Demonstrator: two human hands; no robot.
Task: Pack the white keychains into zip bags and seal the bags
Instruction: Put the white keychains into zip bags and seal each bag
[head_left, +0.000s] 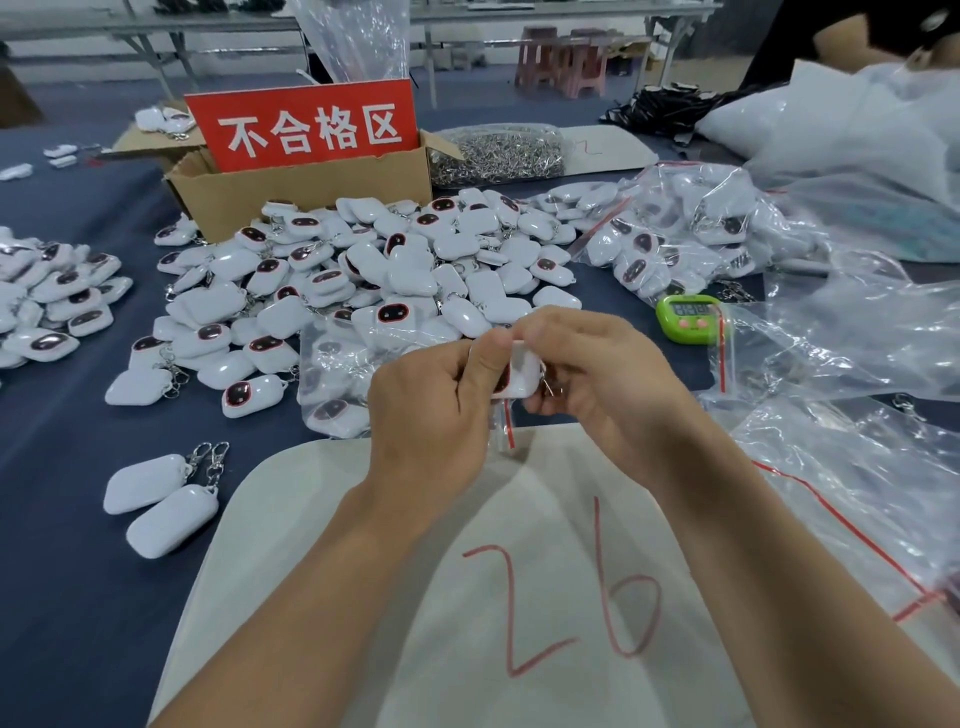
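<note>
Pinching from both sides, the left hand (431, 410) and right hand (597, 374) gripped one white keychain (522, 371) between them, fingers curled round it. Its metal clasp (550, 387) poked out toward the right palm. Its long axis seemed to run up and down. A small zip bag (505, 428) with a red strip hung just below the fingers. Whether the keychain sat fully inside could not be told. Neither hand was nearer, so sealing probably meant pressing along the strip. Under the wrists lay a cloth mat (545, 519). The loose heap (389, 260) lay straight beyond the hands, and a green timer (688, 317) and spare bags (831, 467) lay right of them.
</note>
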